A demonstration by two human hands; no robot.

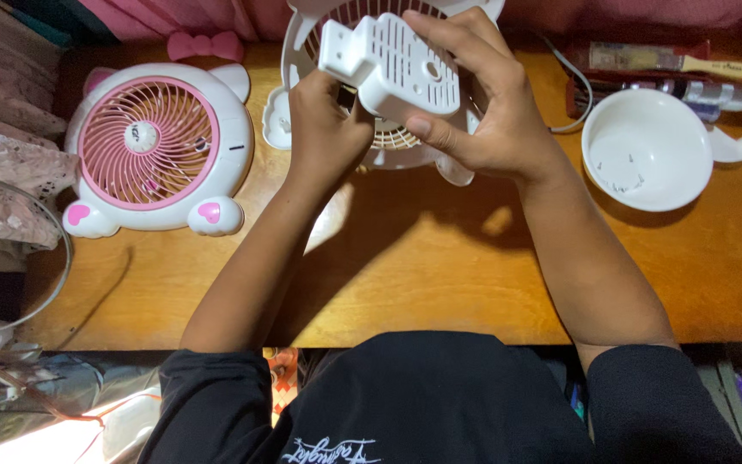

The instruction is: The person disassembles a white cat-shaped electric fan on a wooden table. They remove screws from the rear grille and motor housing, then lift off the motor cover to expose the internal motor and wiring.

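You have two hands [324,120] [474,103] up, one vented white cover [392,64], one assembled pink fan [158,148], one open fan shell [302,34], one white bowl [646,148], one brush [676,58] on the tabletop [422,275].

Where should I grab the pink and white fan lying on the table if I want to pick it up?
Take the round pink and white plastic desk fan by its white outer rim, one hand on each side, coming from above. It lies flat, grille up, so the rim is the solid edge on show. The thin pink grille slats and small feet look like a poor grip.

both hands [324,120] [474,103] raised, fingers curled
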